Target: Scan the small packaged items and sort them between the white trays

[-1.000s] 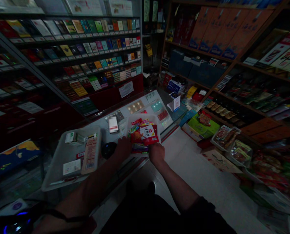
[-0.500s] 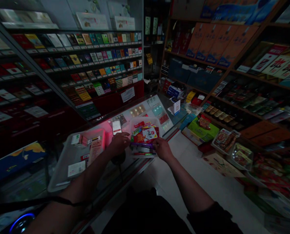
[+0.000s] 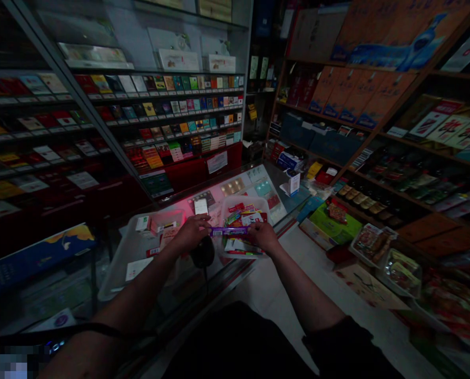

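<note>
A long purple packet [image 3: 230,230] stretches level between my two hands, above a clear plastic tub [image 3: 267,206] of colourful small packets. My left hand [image 3: 192,233] pinches its left end, and my right hand [image 3: 262,235] grips its right end. Behind my left hand, a phone with a lit white screen [image 3: 201,207] lies on the glass counter [image 3: 215,273]. Just below my left hand is a black computer mouse [image 3: 203,252]. A second translucent tub [image 3: 116,263] with boxes and cards in it stands left of my left hand, partly behind my forearm.
Shelves of small boxes [image 3: 172,108] rise behind the counter. A white stand [image 3: 292,181] sits at its far right. Green box [image 3: 332,223], food tubs [image 3: 367,239] and bottle shelves [image 3: 401,168] are on the right. A blue box [image 3: 41,252] lies at left.
The view has tilted up and shifted left. My left hand has closed on the left end of the purple packet, which is now raised and level between both hands.
</note>
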`<action>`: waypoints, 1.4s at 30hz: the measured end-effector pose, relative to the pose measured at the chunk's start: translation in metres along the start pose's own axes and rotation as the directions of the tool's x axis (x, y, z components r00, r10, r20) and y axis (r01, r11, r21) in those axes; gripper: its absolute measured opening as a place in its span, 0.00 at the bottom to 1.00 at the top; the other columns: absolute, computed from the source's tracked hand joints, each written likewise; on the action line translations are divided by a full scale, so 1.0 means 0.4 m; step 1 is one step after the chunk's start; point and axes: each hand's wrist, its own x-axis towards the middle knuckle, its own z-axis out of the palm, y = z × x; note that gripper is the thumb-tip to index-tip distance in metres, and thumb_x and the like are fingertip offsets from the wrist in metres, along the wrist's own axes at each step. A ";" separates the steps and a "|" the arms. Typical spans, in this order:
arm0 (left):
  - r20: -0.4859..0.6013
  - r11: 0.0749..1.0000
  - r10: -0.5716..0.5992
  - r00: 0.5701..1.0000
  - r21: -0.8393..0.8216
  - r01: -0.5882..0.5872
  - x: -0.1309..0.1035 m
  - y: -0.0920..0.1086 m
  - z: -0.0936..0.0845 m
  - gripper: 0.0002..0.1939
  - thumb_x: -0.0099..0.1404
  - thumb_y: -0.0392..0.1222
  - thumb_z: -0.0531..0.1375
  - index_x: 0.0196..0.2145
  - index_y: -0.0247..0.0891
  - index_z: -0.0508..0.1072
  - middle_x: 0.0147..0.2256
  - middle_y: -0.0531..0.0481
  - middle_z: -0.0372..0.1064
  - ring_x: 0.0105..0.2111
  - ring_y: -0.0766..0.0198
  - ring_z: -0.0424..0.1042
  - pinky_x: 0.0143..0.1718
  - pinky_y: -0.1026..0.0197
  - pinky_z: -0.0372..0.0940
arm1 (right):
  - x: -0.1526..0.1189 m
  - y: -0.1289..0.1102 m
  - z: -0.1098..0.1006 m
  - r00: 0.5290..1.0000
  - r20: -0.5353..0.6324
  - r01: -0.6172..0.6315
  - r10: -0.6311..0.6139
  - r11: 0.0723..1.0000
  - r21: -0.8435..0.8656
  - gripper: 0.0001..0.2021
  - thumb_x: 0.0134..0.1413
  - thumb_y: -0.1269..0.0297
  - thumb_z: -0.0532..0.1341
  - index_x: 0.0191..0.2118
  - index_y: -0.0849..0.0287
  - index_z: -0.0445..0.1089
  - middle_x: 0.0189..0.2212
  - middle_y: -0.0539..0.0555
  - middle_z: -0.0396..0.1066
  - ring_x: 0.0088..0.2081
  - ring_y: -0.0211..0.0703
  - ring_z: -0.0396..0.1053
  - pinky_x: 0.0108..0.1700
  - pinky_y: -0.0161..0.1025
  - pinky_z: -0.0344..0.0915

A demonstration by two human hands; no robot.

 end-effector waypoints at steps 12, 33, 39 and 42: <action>-0.186 0.953 0.034 0.982 0.301 0.024 -0.029 -0.069 -0.043 0.14 0.70 0.44 0.57 0.38 0.42 0.84 0.62 0.42 0.71 0.64 0.44 0.64 0.65 0.37 0.58 | 0.057 -0.143 0.077 0.935 -0.003 0.324 -0.354 0.860 -0.393 0.11 0.65 0.72 0.59 0.43 0.60 0.80 0.49 0.57 0.80 0.52 0.45 0.73 0.60 0.40 0.62; -0.176 0.932 -0.092 0.980 0.331 0.147 -0.032 -0.174 -0.010 0.14 0.67 0.41 0.58 0.40 0.41 0.85 0.62 0.42 0.72 0.64 0.42 0.65 0.63 0.39 0.61 | 0.130 -0.113 0.211 0.967 0.061 0.234 -0.246 0.779 -0.582 0.10 0.66 0.69 0.60 0.43 0.61 0.81 0.48 0.59 0.80 0.53 0.47 0.72 0.60 0.40 0.60; -0.141 0.920 -0.117 0.983 0.356 0.161 -0.028 -0.182 0.003 0.15 0.70 0.43 0.56 0.38 0.42 0.84 0.63 0.42 0.70 0.66 0.41 0.62 0.64 0.39 0.59 | 0.138 -0.108 0.218 0.976 0.049 0.196 -0.211 0.764 -0.615 0.10 0.66 0.68 0.60 0.43 0.60 0.81 0.46 0.61 0.80 0.51 0.49 0.72 0.59 0.42 0.61; -0.137 0.920 -0.090 0.986 0.368 0.135 -0.027 -0.194 0.008 0.15 0.70 0.43 0.56 0.40 0.42 0.85 0.63 0.42 0.70 0.66 0.41 0.61 0.65 0.39 0.58 | 0.139 -0.105 0.222 0.980 0.044 0.176 -0.193 0.745 -0.643 0.10 0.66 0.67 0.60 0.44 0.60 0.80 0.47 0.62 0.79 0.52 0.50 0.71 0.59 0.43 0.61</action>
